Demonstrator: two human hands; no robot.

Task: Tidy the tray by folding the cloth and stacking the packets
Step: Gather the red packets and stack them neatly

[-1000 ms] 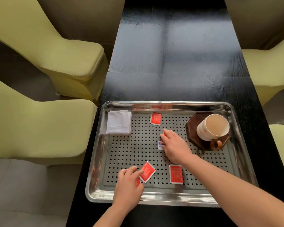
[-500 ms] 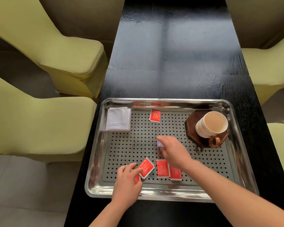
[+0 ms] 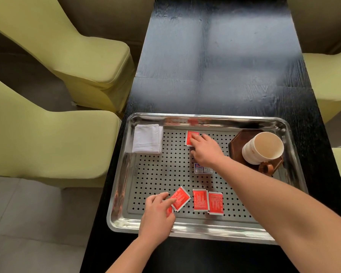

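Our right hand (image 3: 206, 151) lies flat, fingers spread on the far red packet (image 3: 191, 137) near the tray (image 3: 215, 227) rim; we should drag it toward the near packets (image 3: 208, 201), where our left hand (image 3: 158, 213) pins a tilted packet (image 3: 180, 198) with loosely spread fingertips

I'd call it a dining room, long black bench (image 3: 215, 66), cloth-covered chairs (image 3: 47, 138) both sides, cup (image 3: 264, 147) on steel tray (image 3: 205, 227)
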